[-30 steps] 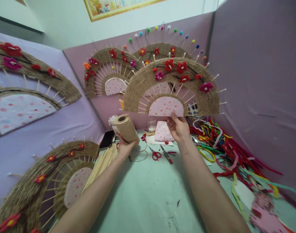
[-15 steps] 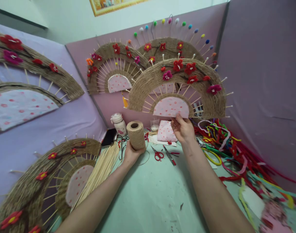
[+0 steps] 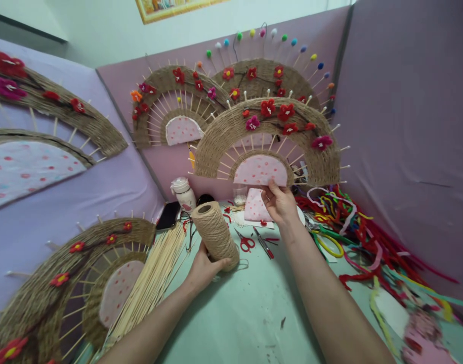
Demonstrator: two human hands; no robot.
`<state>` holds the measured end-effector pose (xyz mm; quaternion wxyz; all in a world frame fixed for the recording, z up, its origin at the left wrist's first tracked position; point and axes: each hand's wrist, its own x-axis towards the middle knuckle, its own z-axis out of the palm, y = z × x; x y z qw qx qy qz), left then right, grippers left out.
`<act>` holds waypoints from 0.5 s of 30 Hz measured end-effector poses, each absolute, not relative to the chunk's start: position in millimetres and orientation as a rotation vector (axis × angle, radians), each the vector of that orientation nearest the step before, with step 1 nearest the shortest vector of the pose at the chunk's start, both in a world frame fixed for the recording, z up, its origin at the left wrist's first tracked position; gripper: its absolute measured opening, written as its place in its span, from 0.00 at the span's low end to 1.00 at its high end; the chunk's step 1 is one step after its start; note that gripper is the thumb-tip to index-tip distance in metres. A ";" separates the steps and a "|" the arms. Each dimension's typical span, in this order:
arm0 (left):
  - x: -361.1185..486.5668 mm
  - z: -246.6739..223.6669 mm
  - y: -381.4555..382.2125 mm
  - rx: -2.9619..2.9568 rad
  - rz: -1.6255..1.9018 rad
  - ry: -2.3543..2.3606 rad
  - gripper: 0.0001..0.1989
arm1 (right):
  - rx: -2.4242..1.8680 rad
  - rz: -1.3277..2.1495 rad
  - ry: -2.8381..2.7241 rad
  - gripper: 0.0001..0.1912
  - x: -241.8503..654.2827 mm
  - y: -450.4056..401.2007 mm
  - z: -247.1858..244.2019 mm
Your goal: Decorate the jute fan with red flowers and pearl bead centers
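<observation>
My left hand [image 3: 206,268] is wrapped round the lower part of a spool of brown twine [image 3: 215,233], which leans with its top to the left. With thumb and fingers, my right hand [image 3: 280,202] grips the lower edge of a woven twine fan [image 3: 212,144]. This fan is upright, with red and magenta flowers, sticks with white tips and a dotted pink half-circle [image 3: 260,170] at its base. Between my hands, red-handled scissors [image 3: 247,243] and a pointed tool [image 3: 263,243] lie on the green table [image 3: 254,303].
More fans hang on the back panel [image 3: 119,81] and stand at the left. A bundle of thin sticks [image 3: 155,278], a phone [image 3: 168,216] and a white bottle [image 3: 183,194] are at the left. Coloured fuzzy stems [image 3: 368,242] pile up at the right.
The spool has come down nearer to me and now tilts, showing more of its side. The fan in my right hand has shifted a little left and turned slightly.
</observation>
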<state>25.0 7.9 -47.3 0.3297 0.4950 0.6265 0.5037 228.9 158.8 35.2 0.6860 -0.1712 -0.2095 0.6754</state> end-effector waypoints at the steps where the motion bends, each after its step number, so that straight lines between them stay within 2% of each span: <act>1: 25.3 -48.5 7.2 1.307 1.311 1.632 0.37 | -0.390 1.521 -0.465 0.03 227.8 158.6 35.1; 8: 17.4 -48.0 7.4 1.311 1.249 1.503 0.37 | -0.370 1.496 -0.419 0.03 236.5 164.9 45.1; 15: -6.0 -33.8 6.9 1.247 1.234 1.301 0.36 | -0.321 1.413 -0.414 0.16 258.0 171.0 58.3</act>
